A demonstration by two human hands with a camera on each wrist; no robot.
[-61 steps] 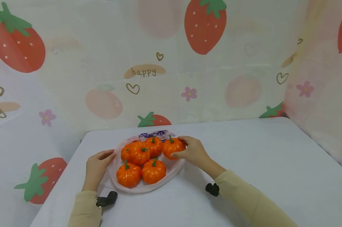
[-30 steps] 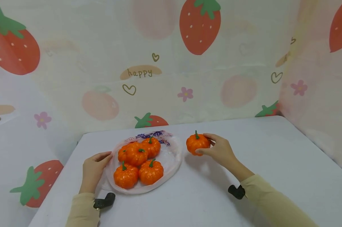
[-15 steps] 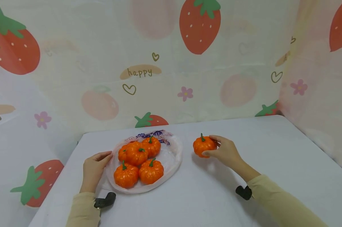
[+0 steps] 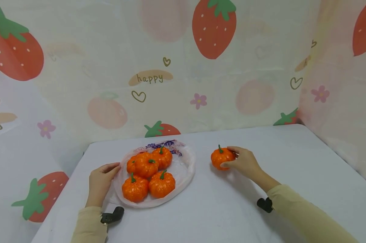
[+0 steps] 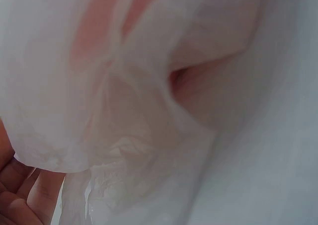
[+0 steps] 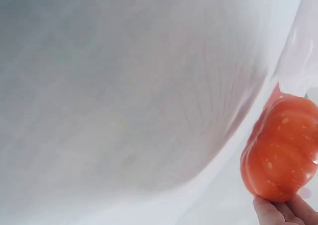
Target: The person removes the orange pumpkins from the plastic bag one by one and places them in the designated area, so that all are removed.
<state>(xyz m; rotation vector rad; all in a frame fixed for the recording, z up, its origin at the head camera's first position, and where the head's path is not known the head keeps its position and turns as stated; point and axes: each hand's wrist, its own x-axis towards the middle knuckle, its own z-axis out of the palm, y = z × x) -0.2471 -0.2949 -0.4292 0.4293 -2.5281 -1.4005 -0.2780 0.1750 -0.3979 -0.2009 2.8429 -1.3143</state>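
Ribbed, glossy orange pumpkin [image 4: 221, 158] — gripped in your right hand [image 4: 243, 164], right of the thin plastic bag [image 4: 186, 168]. Your left hand [image 4: 101, 179] pinches the bag's edge; squat, lobed pumpkins [image 4: 162, 185] cluster inside.

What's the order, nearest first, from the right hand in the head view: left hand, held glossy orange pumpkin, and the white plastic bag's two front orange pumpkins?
1. Glossy orange pumpkin, in the right hand.
2. Front-right orange pumpkin, inside the white plastic bag.
3. Front-left orange pumpkin, beside it.
4. Left hand, at the left rim.
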